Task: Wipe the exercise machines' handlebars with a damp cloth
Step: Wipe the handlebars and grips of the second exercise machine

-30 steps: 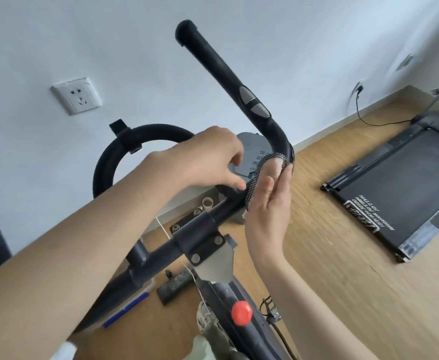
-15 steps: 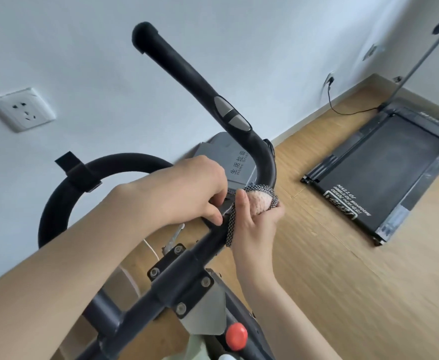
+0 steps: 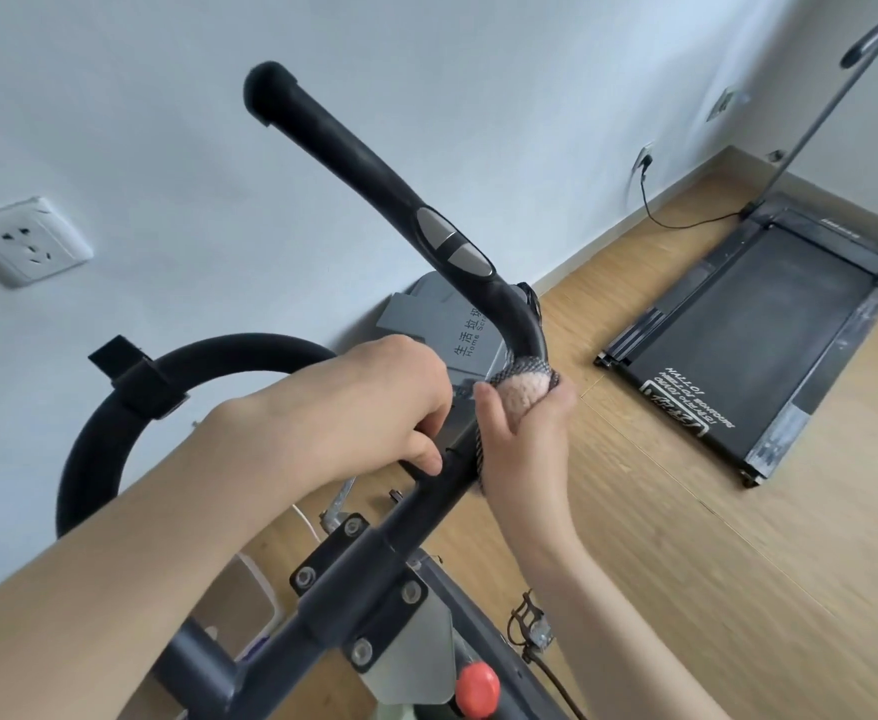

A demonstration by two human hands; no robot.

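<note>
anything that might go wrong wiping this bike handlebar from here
The right hand wraps the cloth around the handlebar just below its silver sensor pads; wiping upward could drag moisture onto them. The left hand grips the bar beside the grey console, so drips may reach that too. The upper grip looks unwiped and may be missed.

Black handlebar (image 3: 369, 163); cloth (image 3: 522, 389) black-white mesh, pink inside, perhaps; red knob (image 3: 477, 688); grey console (image 3: 442, 324).
</note>
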